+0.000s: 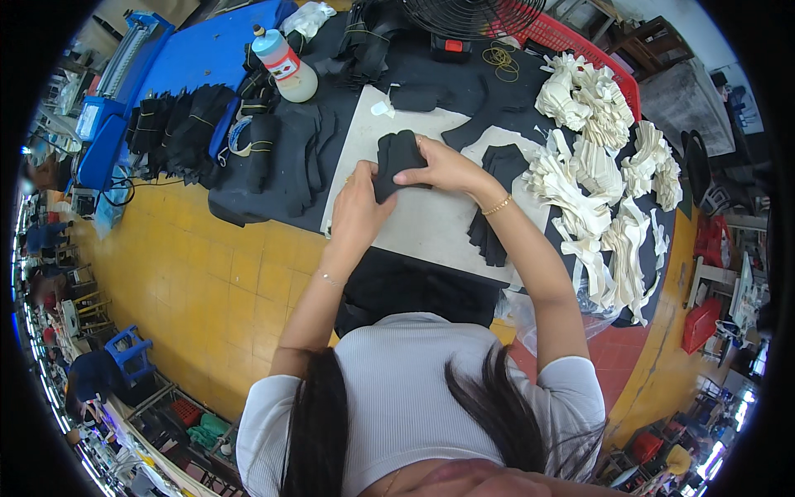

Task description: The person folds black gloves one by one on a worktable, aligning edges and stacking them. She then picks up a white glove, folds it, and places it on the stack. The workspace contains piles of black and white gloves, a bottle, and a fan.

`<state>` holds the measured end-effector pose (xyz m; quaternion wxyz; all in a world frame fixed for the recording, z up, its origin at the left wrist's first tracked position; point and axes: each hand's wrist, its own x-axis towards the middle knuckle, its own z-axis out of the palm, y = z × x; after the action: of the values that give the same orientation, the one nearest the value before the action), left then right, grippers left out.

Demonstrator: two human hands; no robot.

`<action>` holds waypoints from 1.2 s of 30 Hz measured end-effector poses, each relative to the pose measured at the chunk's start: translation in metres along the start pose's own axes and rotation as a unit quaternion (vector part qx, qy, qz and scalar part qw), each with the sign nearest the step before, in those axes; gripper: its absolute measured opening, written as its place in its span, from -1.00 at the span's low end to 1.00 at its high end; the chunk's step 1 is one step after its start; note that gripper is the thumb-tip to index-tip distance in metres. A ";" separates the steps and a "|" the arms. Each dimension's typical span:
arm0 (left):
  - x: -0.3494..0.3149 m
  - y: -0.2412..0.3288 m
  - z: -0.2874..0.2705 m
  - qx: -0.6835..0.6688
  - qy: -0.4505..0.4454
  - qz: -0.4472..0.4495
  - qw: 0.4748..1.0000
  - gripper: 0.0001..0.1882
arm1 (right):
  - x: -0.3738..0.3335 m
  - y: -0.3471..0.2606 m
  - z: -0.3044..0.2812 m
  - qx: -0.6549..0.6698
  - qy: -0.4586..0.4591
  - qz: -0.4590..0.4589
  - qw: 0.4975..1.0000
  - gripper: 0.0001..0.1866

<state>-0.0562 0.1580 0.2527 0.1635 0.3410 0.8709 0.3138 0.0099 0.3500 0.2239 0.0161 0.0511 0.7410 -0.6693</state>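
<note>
Over one pale board [426, 228], left hand [358, 207] and right hand [451, 170] grip one black stack [398, 157], fingers [364, 172] partly curled.

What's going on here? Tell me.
A person is handling a small stack of black pieces over a pale board: the right grip holds it, and the left grip is at its left side. More black bundles lie to the left, near a bottle; cream bundles lie to the right.
</note>
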 end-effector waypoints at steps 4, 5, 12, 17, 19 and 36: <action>0.006 -0.010 -0.027 -0.145 -0.238 0.015 0.960 -0.03 | -0.021 -0.020 -0.005 -0.070 -0.118 0.007 0.991 -0.52; 0.015 -0.014 -0.032 -0.182 -0.305 0.034 0.934 0.08 | -0.024 -0.023 -0.002 -0.106 -0.106 -0.026 0.988 -0.52; 0.022 -0.016 0.001 -0.438 -0.342 -0.056 0.829 0.19 | -0.037 -0.025 0.006 -0.302 0.059 -0.123 0.944 -0.27; 0.024 -0.021 0.010 -0.479 -0.377 -0.057 0.791 0.04 | -0.046 -0.018 0.016 -0.169 0.115 -0.072 0.976 -0.14; 0.028 -0.023 0.015 -0.473 -0.354 -0.046 0.805 -0.03 | -0.047 -0.019 0.019 -0.213 0.125 -0.077 0.966 -0.19; 0.021 -0.020 0.014 -0.525 -0.369 -0.076 0.763 -0.43 | -0.051 -0.038 0.035 -0.130 0.155 -0.050 0.978 -0.36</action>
<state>-0.0737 0.1675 0.2275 0.6489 0.2241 0.4651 0.5589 0.0554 0.3092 0.2629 -0.1262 0.1141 0.8169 -0.5512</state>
